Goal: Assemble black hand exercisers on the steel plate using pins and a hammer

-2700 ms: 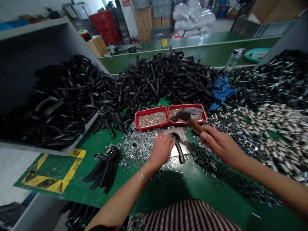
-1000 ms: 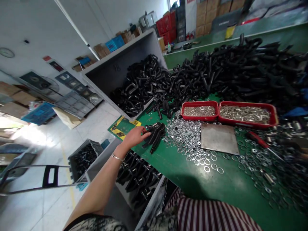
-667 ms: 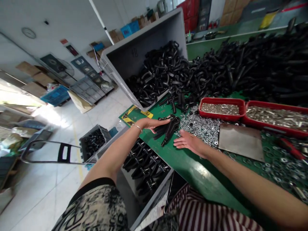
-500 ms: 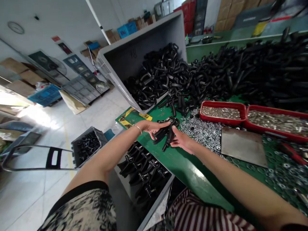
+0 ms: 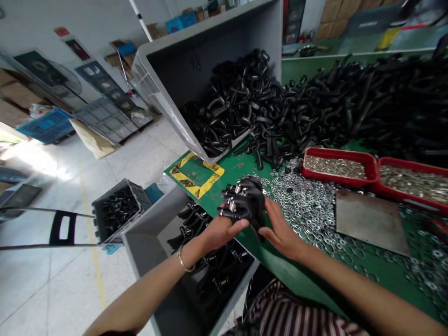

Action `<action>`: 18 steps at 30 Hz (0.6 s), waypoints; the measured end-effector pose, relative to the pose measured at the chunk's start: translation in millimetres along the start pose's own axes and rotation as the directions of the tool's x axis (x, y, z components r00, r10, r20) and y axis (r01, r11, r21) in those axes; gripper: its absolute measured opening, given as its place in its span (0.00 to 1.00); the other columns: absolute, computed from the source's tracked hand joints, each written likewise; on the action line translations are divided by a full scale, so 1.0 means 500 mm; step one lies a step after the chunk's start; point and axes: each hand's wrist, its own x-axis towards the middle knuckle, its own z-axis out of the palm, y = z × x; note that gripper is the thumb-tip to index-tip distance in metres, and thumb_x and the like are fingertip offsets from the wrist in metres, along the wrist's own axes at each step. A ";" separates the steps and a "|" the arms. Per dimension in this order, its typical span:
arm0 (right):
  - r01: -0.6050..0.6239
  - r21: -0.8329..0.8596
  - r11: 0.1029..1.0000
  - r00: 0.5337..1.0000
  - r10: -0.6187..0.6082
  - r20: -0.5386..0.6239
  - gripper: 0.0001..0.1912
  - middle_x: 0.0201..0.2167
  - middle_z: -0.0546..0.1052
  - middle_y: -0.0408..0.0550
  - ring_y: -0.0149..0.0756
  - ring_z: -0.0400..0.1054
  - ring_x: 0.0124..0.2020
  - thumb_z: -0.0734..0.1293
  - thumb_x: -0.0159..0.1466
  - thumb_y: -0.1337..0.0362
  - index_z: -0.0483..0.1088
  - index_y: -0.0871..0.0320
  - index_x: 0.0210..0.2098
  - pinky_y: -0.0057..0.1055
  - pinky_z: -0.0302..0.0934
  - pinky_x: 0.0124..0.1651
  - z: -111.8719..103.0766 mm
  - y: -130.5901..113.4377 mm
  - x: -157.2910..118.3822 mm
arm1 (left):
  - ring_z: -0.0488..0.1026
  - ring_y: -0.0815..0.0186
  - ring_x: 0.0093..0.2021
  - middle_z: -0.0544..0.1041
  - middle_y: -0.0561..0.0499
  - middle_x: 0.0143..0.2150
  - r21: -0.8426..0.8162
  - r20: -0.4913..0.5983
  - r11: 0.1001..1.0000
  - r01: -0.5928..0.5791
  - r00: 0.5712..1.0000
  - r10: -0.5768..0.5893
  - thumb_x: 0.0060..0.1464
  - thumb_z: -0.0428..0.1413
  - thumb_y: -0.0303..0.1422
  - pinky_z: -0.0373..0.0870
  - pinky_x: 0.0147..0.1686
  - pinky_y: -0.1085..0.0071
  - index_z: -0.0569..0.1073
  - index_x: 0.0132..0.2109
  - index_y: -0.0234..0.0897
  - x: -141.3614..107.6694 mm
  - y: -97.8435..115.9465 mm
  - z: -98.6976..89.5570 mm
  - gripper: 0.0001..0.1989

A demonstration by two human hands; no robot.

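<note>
A bunch of curved black parts with shiny metal pins (image 5: 247, 198) is raised just over the table's front edge, between my two hands. My left hand (image 5: 221, 232) grips the bunch from the left and below, thumb lying across it. From the right, my right hand (image 5: 280, 229) is closed on the same bunch, its fingertips partly hidden behind the parts. Under my left forearm is a grey bin (image 5: 138, 252) in which similar black parts with metal pins (image 5: 219, 282) lie in rows. The exact kind of these parts is unclear.
On the green table (image 5: 229, 165), a tipped grey crate (image 5: 164, 100) spills a black heap (image 5: 315, 109) of parts. Loose metal rings (image 5: 297, 198), red trays (image 5: 371, 175) of small metal pieces and a metal plate (image 5: 371, 219) lie rightward. A crate on a trolley (image 5: 121, 210) stands left.
Both hands have lifted the black parts off the table and drawn them nearer, toward the grey bin. The parts are now gathered into a tighter bunch. The view has shifted slightly.
</note>
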 end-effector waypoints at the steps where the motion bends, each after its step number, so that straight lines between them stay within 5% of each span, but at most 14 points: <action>1: 0.012 0.017 1.000 1.000 -0.012 -0.021 0.43 0.69 0.58 0.58 0.51 0.51 0.69 0.54 0.68 0.37 0.46 0.55 0.74 0.53 0.46 0.70 -0.007 -0.002 -0.005 | 0.72 0.52 0.58 0.80 0.44 0.52 -0.034 0.001 0.999 -0.043 0.999 0.043 0.62 0.48 0.57 0.67 0.62 0.56 0.78 0.51 0.38 -0.019 -0.017 0.027 0.29; 5: -0.136 0.259 0.956 0.978 0.172 -0.121 0.31 0.59 0.70 0.53 0.44 0.64 0.60 0.47 0.74 0.44 0.69 0.54 0.59 0.46 0.54 0.67 -0.009 -0.033 0.003 | 0.73 0.50 0.57 0.79 0.42 0.52 -0.167 -0.071 0.979 -0.119 0.992 0.109 0.51 0.60 0.58 0.67 0.62 0.50 0.77 0.52 0.40 -0.048 -0.074 0.147 0.31; 8: -0.240 0.516 0.822 0.947 0.316 -0.063 0.30 0.54 0.76 0.50 0.42 0.69 0.56 0.48 0.73 0.43 0.73 0.53 0.48 0.44 0.60 0.63 0.011 -0.070 0.021 | 0.72 0.48 0.58 0.79 0.42 0.54 -0.213 -0.110 0.968 -0.130 0.988 0.109 0.40 0.69 0.54 0.65 0.63 0.48 0.74 0.57 0.42 -0.036 -0.087 0.203 0.39; 11: -0.273 0.628 0.729 0.909 0.410 -0.081 0.32 0.49 0.79 0.50 0.43 0.73 0.52 0.49 0.71 0.38 0.73 0.53 0.41 0.44 0.64 0.59 0.024 -0.095 0.035 | 0.74 0.51 0.56 0.81 0.45 0.50 -0.255 -0.036 0.954 -0.157 0.988 0.153 0.43 0.69 0.50 0.69 0.60 0.50 0.76 0.55 0.44 -0.024 -0.077 0.216 0.32; 18: -0.379 0.594 0.709 0.822 0.553 -0.136 0.30 0.43 0.82 0.49 0.42 0.75 0.48 0.52 0.69 0.36 0.69 0.53 0.36 0.43 0.68 0.54 0.038 -0.103 0.046 | 0.79 0.57 0.47 0.83 0.49 0.43 -0.334 0.108 0.907 -0.255 0.946 0.305 0.58 0.59 0.45 0.75 0.54 0.58 0.79 0.50 0.42 -0.029 -0.039 0.193 0.17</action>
